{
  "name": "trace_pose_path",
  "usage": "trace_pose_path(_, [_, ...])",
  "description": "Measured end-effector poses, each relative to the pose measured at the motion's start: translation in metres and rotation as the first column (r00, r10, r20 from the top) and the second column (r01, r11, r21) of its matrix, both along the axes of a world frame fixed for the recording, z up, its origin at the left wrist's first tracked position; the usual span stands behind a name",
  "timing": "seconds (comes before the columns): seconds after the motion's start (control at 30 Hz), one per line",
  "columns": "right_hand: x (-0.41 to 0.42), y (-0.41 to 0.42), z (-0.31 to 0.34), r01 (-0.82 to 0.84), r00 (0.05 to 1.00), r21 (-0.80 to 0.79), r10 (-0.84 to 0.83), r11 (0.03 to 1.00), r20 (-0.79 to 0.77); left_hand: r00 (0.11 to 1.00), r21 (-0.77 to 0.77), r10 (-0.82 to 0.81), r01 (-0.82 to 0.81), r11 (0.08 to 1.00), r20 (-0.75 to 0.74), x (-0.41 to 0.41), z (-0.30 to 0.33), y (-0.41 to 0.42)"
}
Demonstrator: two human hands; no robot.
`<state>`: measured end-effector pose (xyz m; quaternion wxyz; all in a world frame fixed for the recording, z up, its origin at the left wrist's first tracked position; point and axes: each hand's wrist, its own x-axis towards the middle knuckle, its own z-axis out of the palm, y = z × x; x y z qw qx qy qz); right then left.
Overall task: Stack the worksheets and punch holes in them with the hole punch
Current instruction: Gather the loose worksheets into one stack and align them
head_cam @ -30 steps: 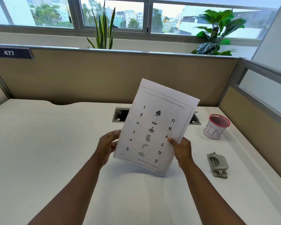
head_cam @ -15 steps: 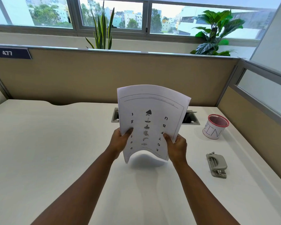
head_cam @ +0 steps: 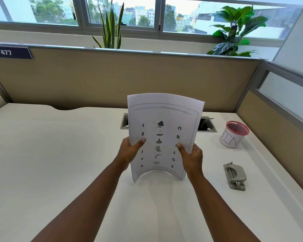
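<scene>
Upright over the white desk (head_cam: 42, 163), the thin white printed worksheets (head_cam: 164, 119) stood bowed between both hands, left hand (head_cam: 129, 151) and right hand (head_cam: 191, 158) each pinching a side edge, thumb in front; light, floppy paper, best gripped at those edges. Sheet count was unreadable, fingers hidden behind; the grey metal hole punch (head_cam: 235, 175) lay apart, rightward.

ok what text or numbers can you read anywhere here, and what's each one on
"477": dark sign on the partition, mirrored.
"BIN": handwritten on the white cup, letters reversed.
"U B T G E" and "t g f e d": letter columns on the worksheets, mirrored; thumbs hide one letter in each.
Worksheet header line: too small to read.
</scene>
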<state>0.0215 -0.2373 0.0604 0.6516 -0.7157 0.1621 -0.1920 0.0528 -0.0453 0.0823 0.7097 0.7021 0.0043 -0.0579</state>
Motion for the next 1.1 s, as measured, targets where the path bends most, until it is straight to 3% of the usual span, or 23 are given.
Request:
trace_pose_path(0.77, [-0.001, -0.003, 0.011, -0.078, 0.997, 0.064, 0.077, 0.995, 0.015, 0.997, 0.089, 0.057, -0.053, 0.995, -0.042, 0.002, 0.019, 0.003])
trace_pose_path(1.1, [-0.013, -0.026, 0.006, -0.2, 0.961, 0.264, 0.241, 0.944, -0.136, 0.978, 0.141, -0.035, 0.065, 0.988, -0.207, 0.012, 0.019, 0.014])
